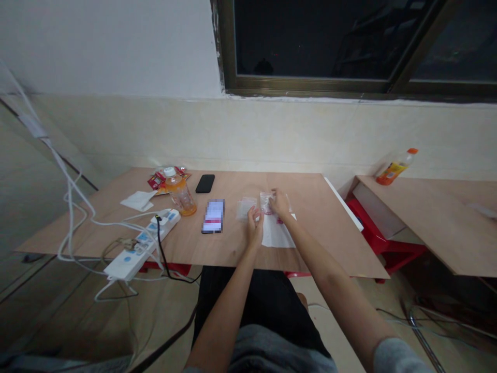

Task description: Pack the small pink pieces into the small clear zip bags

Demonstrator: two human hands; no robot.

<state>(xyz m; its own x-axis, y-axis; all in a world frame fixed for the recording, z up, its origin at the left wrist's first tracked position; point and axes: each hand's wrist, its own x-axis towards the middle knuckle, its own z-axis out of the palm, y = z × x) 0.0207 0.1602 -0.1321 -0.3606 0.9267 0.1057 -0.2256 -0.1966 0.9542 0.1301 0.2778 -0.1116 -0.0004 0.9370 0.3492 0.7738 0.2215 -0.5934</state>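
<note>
Plywood tabletop (pixel 194 246) below a dark window (pixel 310 36): your right hand (pixel 280 203) has its grip pinched on a small clear bag (pixel 267 202), held just left of it, toward the far edge. Your left hand (pixel 254 228) sits just nearer you than the bag; its grip I cannot tell.

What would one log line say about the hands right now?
left hand: beside clear bag | right hand: touching red-printed bag | white paper: flat under right wrist
</note>
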